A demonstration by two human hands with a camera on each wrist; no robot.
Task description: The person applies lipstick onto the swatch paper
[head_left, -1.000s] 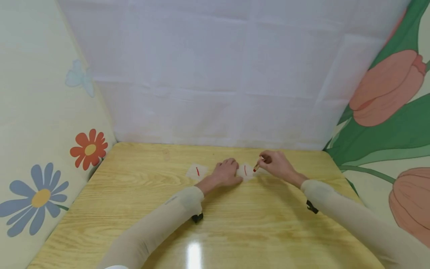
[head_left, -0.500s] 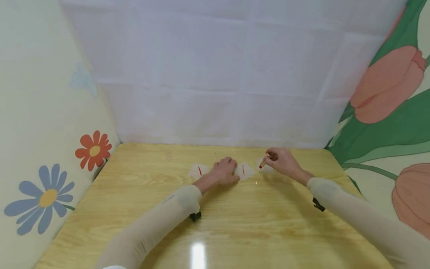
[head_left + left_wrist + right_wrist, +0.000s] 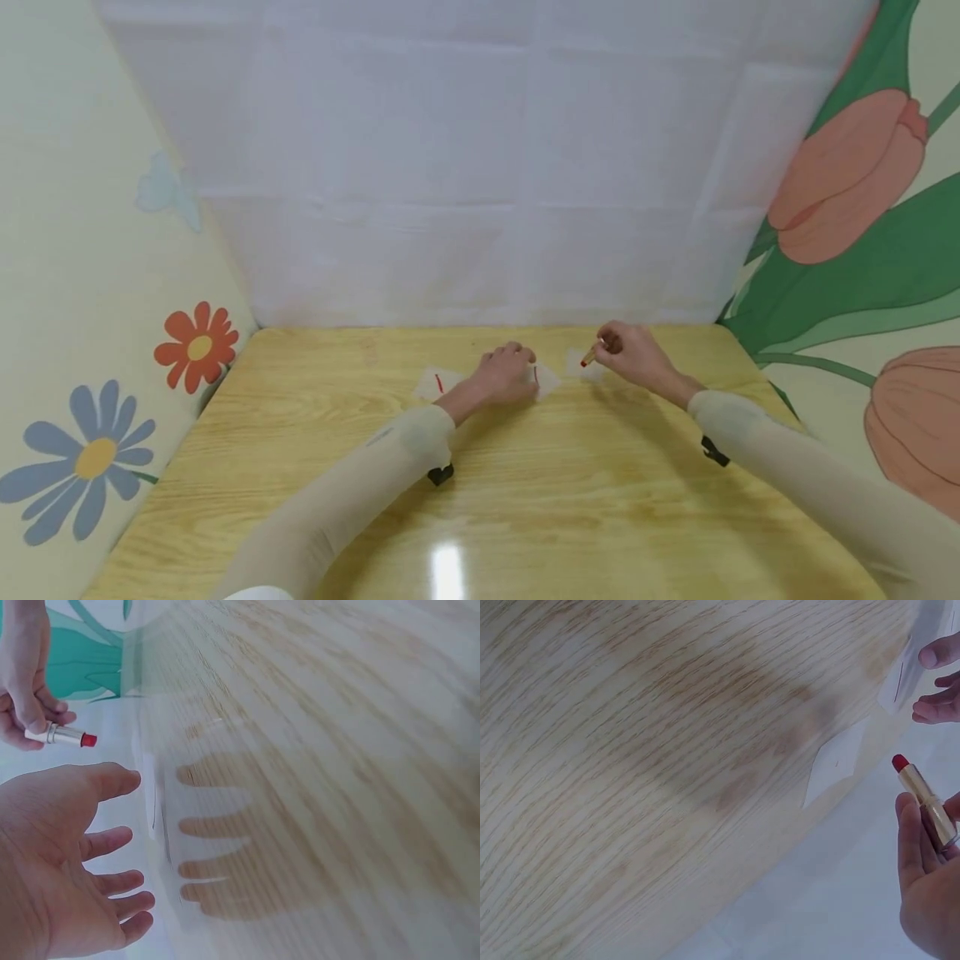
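Observation:
My right hand (image 3: 633,357) pinches a red lipstick (image 3: 928,801) by its gold tube, the bare red tip pointing down to the left. In the head view the tip hangs over the right-hand white paper piece (image 3: 576,363), which bears a tiny red mark in the right wrist view. My left hand (image 3: 502,377), palm down with fingers spread, hovers low by the middle paper piece (image 3: 548,382) and overlaps its left part. A red stroke shows on that paper. The left wrist view has gaps between these fingertips (image 3: 129,778) and their reflections on the table.
Left of the left hand lies another paper piece (image 3: 429,383) with a red stroke. The glossy wooden table (image 3: 525,500) ends at a white cloth backdrop (image 3: 420,208). Flower-painted panels (image 3: 67,275) stand at both sides.
My right hand has moved right with the lipstick, from beside the middle paper to the right-hand one. My left hand has shifted slightly and overlaps more of the middle paper. The view tilted a little.

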